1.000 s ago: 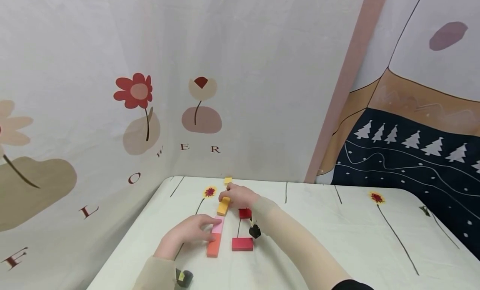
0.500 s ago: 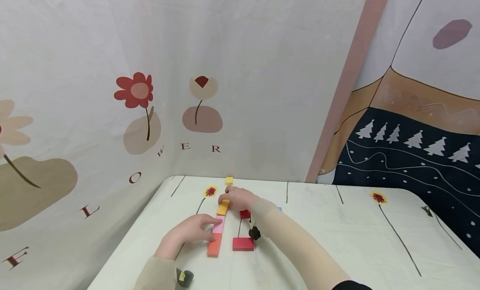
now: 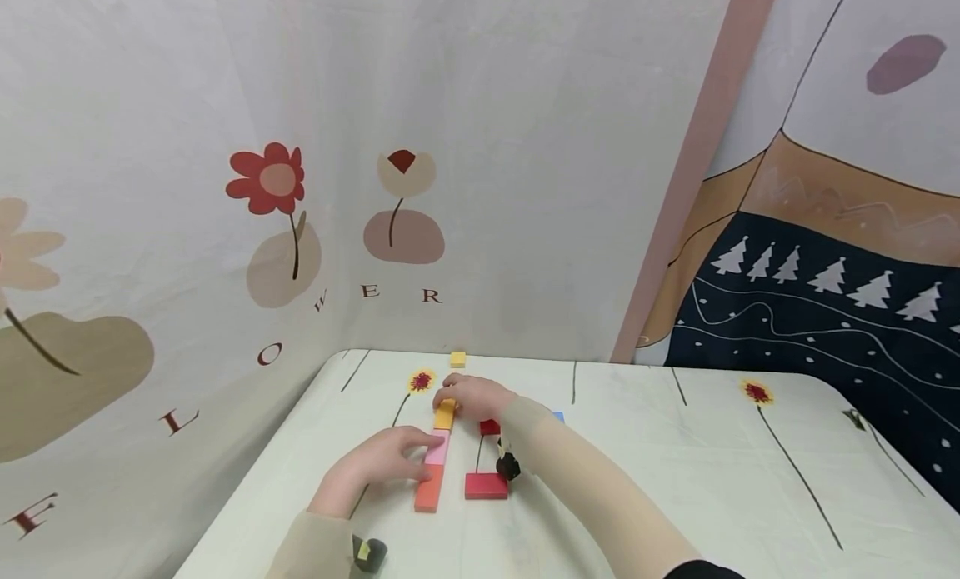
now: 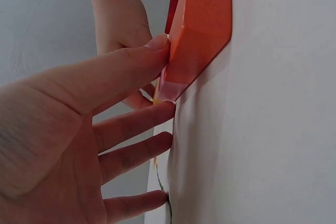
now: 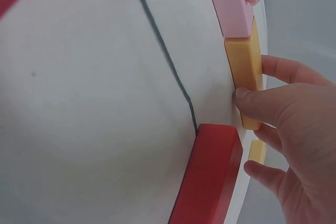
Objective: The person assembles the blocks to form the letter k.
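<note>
An orange block (image 3: 427, 496), a pink block (image 3: 435, 454) and an amber-yellow block (image 3: 445, 416) lie end to end in a row on the white tabletop in the head view. My left hand (image 3: 384, 458) reaches in from the left, its thumb on the orange block (image 4: 202, 19) and index fingertip at the pink one. At the far end, my right hand (image 3: 476, 397) pinches the amber-yellow block (image 5: 245, 64) between thumb and forefinger. In the right wrist view, that block's near end meets the pink block (image 5: 233, 11).
Right of the row lie a red block (image 3: 486, 486) and a farther red block (image 3: 489, 427), partly hidden by the right arm. A pale yellow block (image 3: 458, 360) sits at the table's back edge. A blue block (image 3: 558, 417) peeks out behind the right forearm.
The amber-yellow block has turned slightly and drawn toward the pink block, into line with it, as the right hand shifted slightly left. The left hand has stayed in place.
</note>
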`<state>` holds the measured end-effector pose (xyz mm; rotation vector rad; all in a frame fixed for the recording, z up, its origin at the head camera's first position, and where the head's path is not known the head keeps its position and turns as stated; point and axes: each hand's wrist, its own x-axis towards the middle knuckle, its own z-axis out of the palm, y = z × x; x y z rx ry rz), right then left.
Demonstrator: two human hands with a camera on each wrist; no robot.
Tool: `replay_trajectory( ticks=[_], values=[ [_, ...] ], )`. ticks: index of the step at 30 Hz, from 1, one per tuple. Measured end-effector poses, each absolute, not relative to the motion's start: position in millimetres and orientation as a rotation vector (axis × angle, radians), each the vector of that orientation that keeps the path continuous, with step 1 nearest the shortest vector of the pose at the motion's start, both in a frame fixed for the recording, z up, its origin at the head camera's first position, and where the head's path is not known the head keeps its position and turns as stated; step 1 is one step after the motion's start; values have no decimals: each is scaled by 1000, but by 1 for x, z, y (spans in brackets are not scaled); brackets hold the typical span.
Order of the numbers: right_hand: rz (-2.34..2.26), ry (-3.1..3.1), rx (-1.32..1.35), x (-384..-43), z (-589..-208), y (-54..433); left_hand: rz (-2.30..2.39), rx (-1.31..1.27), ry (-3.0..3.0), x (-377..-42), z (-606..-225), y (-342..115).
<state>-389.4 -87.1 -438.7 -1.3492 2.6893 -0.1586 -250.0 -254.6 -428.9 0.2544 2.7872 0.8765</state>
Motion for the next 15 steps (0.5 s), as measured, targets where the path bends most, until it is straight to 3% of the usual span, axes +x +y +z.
replay_trajectory(
  ticks=[15],
  values=[
    [-165,2681,-1374,-385,-437,-85,893,207,2774,-249,-428,-253]
  ],
)
